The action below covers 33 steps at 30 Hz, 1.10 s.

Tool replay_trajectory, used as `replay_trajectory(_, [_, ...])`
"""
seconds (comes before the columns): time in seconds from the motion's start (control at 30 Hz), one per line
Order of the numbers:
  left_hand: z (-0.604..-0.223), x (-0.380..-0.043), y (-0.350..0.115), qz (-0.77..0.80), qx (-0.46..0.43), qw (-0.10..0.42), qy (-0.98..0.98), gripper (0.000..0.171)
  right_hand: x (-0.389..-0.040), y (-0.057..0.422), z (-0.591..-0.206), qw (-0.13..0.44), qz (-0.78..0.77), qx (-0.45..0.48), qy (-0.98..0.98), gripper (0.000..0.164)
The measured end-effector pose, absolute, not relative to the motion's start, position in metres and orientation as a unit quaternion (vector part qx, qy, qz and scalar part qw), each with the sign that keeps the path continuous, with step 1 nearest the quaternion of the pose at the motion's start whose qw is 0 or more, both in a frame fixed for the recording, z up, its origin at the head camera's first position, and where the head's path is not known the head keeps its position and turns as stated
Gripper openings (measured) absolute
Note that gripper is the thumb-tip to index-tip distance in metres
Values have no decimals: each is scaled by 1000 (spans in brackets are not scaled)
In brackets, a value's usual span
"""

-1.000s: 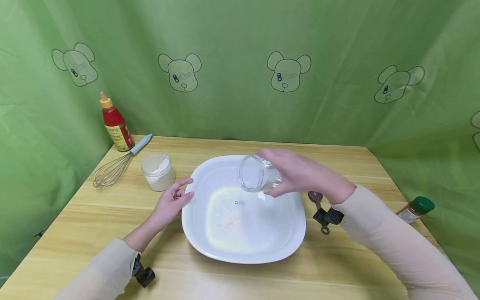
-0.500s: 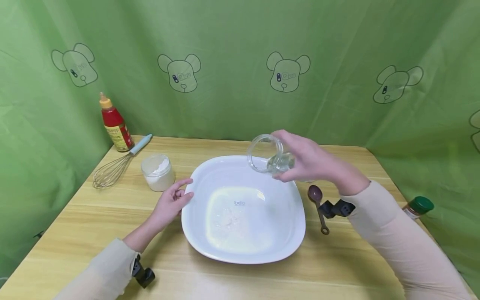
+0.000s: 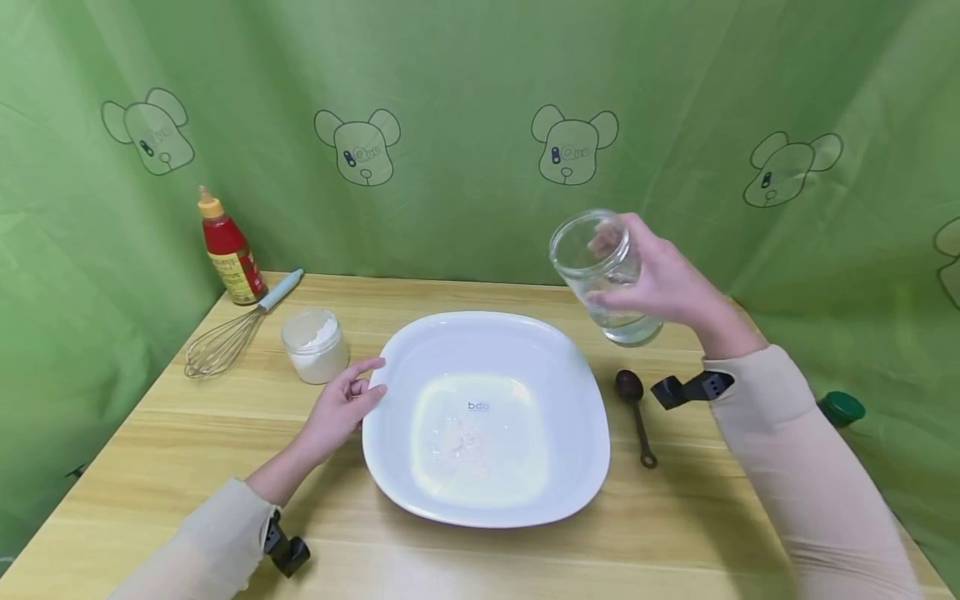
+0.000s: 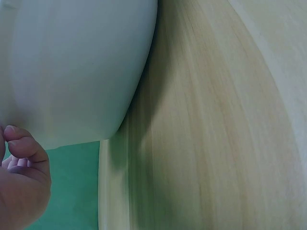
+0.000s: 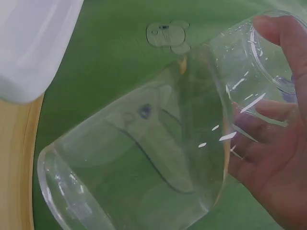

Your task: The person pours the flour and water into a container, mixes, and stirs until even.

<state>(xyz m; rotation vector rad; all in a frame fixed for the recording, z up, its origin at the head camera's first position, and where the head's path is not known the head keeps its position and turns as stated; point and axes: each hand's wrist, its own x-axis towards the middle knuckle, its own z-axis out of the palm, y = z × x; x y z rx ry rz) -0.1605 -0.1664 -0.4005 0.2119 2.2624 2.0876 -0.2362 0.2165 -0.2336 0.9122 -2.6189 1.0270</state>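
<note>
A white basin [image 3: 558, 417] with a small "bdo" mark stands mid-table; a pale, faintly pinkish patch shows on its bottom. At its left rim my left hand [image 3: 341, 408] pinches the edge between thumb and fingers; the left wrist view shows that hand [image 4: 26, 179] against the basin's outer wall [image 4: 76, 81]. My right hand [image 3: 667, 279] grips a clear glass jar [image 3: 600, 275], raised beyond the basin's back right corner and tilted with its mouth to the left. Clear liquid is in the jar's lower part [image 5: 144, 158], seen closely in the right wrist view.
Left of the basin are an open jar of white powder [image 3: 318, 354], a whisk [image 3: 232, 337] and a red sauce bottle [image 3: 231, 254]. A dark measuring spoon [image 3: 637, 417] lies to the right. A green-capped bottle [image 3: 842, 408] is partly behind the right sleeve. Green curtain surrounds the table.
My right hand has lifted the glass jar up and to the right, away from over the basin, and turned it more upright. The left hand keeps its hold on the rim.
</note>
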Motion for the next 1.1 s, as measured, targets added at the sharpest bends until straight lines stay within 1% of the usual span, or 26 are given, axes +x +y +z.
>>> replay_trajectory(0.13, [-400, -160, -166, 676, 69, 28, 733, 43, -246, 229, -237, 90, 394, 257, -878, 66])
replay_trajectory(0.33, [-400, -160, -166, 678, 67, 33, 731, 43, -263, 249, -251, 107, 442, 197, -868, 63])
replay_trajectory(0.7, [-400, -161, -166, 673, 69, 27, 736, 43, -287, 274, -284, 123, 567, 125, -805, 57])
replay_trajectory(0.87, [-400, -160, -166, 675, 68, 27, 735, 43, -296, 281, -300, 125, 618, 71, -773, 63])
replay_trajectory(1.1, [-400, -160, -166, 674, 70, 27, 735, 43, -305, 286, -319, 111, 622, 12, -775, 79])
